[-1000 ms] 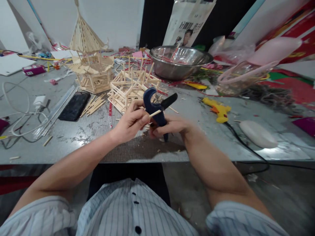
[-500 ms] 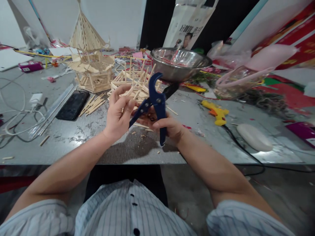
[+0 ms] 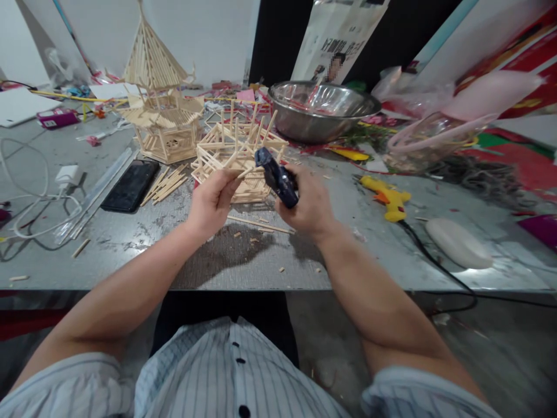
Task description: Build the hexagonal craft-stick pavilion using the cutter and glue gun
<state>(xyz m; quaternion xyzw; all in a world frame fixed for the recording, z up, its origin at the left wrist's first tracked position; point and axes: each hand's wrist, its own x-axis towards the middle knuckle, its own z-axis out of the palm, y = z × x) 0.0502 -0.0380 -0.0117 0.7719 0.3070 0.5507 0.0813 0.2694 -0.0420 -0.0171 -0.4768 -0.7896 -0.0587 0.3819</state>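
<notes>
My right hand (image 3: 308,203) is closed around the handles of a dark blue pipe cutter (image 3: 276,177), its jaw end pointing up and left. Between the thumb and fingers of my left hand (image 3: 213,200) is a thin wooden stick (image 3: 249,172), whose far end reaches the cutter's jaw. Whether the blade touches the stick cannot be made out. Just behind both hands stands a partly built stick frame (image 3: 217,148) with several upright sticks. A finished-looking stick pagoda (image 3: 163,113) with a pointed roof is at its left.
Loose sticks (image 3: 164,184) lie beside a black phone (image 3: 130,186) on the left. A steel bowl (image 3: 322,125) stands at the back. On the right are a yellow glue gun (image 3: 387,197) with its cord and a white oval object (image 3: 459,242). Offcuts are scattered near the front edge.
The cutter has turned from upright and open in both hands to a tilted grip in my right hand alone. My left hand now holds a stick against its jaw end.
</notes>
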